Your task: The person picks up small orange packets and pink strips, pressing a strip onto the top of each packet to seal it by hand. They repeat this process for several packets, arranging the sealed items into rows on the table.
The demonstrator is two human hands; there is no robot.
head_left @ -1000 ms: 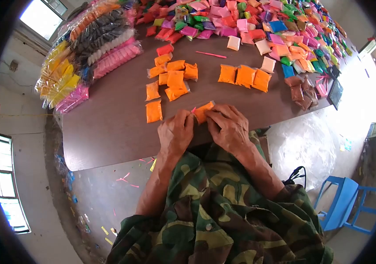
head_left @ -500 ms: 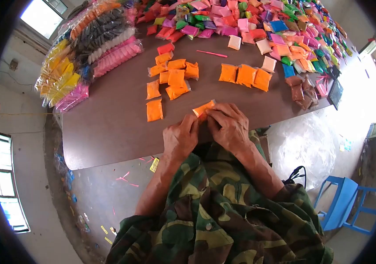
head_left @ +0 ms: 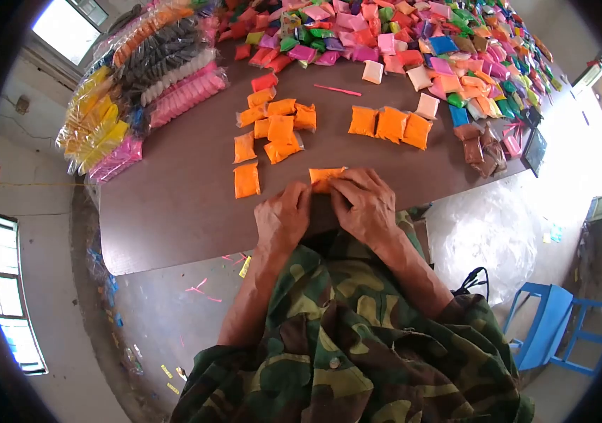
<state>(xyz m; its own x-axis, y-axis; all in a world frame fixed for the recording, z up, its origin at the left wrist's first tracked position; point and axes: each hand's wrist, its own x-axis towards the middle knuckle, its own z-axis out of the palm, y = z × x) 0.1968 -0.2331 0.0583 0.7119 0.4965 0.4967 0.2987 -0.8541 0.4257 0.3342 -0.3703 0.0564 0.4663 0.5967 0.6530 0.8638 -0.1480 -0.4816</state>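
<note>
A small orange packet [head_left: 323, 178] in clear film is between my hands at the near side of the brown table [head_left: 174, 225]. My right hand [head_left: 366, 204] pinches its right end, and its fingers cover that corner. At the left end, the curled fingers and thumb of my left hand [head_left: 283, 217] grip the lower edge; the exact contact is partly hidden. Just left of my hands lies a single orange packet [head_left: 247, 180]. Beyond it is a loose cluster of orange packets [head_left: 280, 130]. Three more orange packets [head_left: 390, 124] form a row to the right.
A large heap of mixed-colour packets [head_left: 385, 42] covers the table's far side. Bundled bags [head_left: 188, 95] fill the far left. Brown packets [head_left: 481, 151] lie near the right edge. A pink stick [head_left: 338, 90] rests mid-table. A blue stool [head_left: 548, 324] stands at right.
The orange packet has turned from a slant to nearly level, facing me. My left hand has shifted slightly left and down; my right hand has hardly moved.
</note>
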